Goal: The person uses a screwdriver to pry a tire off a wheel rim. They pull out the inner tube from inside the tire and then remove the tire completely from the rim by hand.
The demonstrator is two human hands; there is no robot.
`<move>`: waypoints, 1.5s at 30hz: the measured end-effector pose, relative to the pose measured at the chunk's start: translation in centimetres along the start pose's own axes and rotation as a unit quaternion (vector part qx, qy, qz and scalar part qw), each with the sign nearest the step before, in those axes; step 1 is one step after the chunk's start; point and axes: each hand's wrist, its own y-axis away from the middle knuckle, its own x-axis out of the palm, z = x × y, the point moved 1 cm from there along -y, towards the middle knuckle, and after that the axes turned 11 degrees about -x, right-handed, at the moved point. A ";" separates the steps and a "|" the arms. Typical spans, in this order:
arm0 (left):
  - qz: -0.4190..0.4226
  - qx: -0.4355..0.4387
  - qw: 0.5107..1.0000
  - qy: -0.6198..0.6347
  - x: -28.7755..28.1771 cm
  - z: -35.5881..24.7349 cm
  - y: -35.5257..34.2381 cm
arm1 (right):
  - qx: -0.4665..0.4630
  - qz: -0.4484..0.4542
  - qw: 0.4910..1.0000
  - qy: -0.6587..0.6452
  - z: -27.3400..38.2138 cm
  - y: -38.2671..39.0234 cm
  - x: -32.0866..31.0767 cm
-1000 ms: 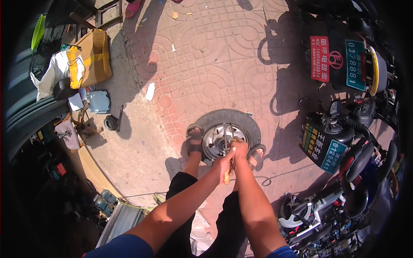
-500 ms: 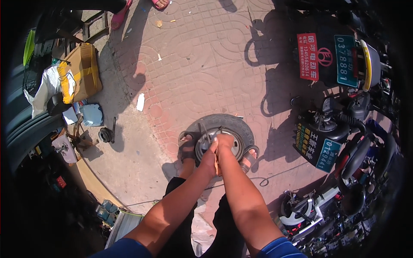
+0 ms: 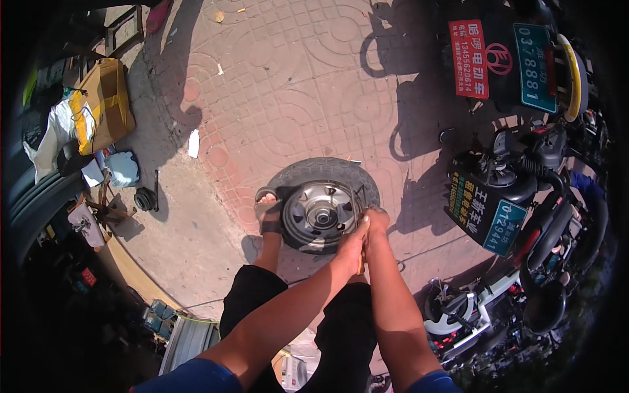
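A black tyre point(image 3: 298, 171) on a silver steel wheel rim point(image 3: 308, 196) lies flat on the paving in front of me. My left hand point(image 3: 352, 246) and my right hand point(image 3: 375, 223) are close together at the rim's right edge, the right one farther forward. Both are closed around what looks like a metal bar point(image 3: 358, 200), a tyre lever by its look, whose thin dark end reaches over the rim. A brownish-orange piece point(image 3: 362, 265) shows below my left hand. My fingers hide most of the tool. My left sandalled foot point(image 3: 267, 204) is against the tyre's left side.
Parked scooters with plates and sign boards point(image 3: 488, 209) line the right side. To the left stand a taped cardboard box point(image 3: 108, 108), a blue-grey container point(image 3: 122, 169) and a small wooden stool point(image 3: 105, 209). A white bottle point(image 3: 194, 143) lies on the ground. A cable point(image 3: 432, 259) runs across the paving.
Both hands have moved from the middle of the wheel to its right edge, bringing the tool along. The hub and rim holes are uncovered now. My view has shifted slightly.
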 end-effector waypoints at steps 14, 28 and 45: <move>-0.032 0.009 0.999 -0.018 1.6 -0.1 0.8 | -0.105 0.017 0.978 0.180 -1.8 -3.9 0.6; 0.025 -0.008 0.997 -0.066 -2.2 0.1 2.5 | -0.076 -0.034 0.991 -0.110 0.4 2.4 1.0; -0.027 0.092 0.995 0.023 -7.5 3.3 16.4 | -0.245 0.199 0.935 0.161 7.4 3.2 4.0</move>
